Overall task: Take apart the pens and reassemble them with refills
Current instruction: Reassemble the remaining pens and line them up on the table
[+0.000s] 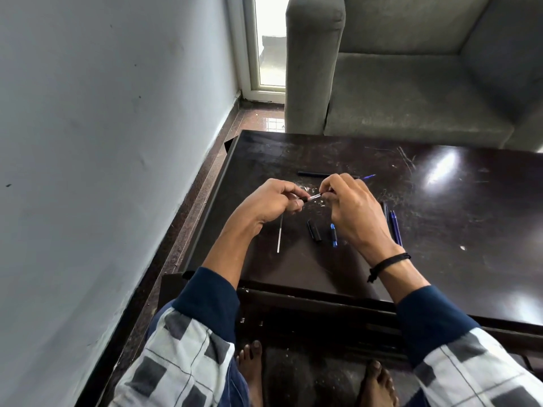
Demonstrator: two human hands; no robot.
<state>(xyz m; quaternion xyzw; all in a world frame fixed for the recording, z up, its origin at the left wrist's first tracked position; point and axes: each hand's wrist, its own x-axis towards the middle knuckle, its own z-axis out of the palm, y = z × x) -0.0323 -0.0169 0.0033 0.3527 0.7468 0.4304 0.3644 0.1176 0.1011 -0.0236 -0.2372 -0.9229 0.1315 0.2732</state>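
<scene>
- Presently we find both hands raised just above the dark table (440,230), near its left side, with one pen worked between them.
- Our left hand (270,202) has its fingers curled round a dark barrel (305,200). Only the barrel's end shows past the thumb.
- Our right hand (355,212) pinches a clear refill (316,196) in its fingertips. The refill meets the barrel's open end; how far it sits inside we cannot tell.
- Barrel and refill lie on one line. Their long axis runs across the view from left to right, rising slightly toward the right hand.
- A loose refill (279,233) lies on the table under the left hand, its long axis running toward and away from us. Its far end is hidden by the hand.
- A black cap (313,230) and a blue piece (333,235) lie side by side, apart, between the wrists. Both run roughly near to far.
- Several blue pens (395,227) lie together just right of the right hand, pointing away from us and partly hidden by the wrist.
- Beyond the hands a dark pen (314,173) lies crosswise. A blue tip (368,177) shows off its right end; whether they are one article we cannot tell.
- A black wristband (390,261) sits on the right wrist, and a grey sofa (411,83) stands behind the table.
</scene>
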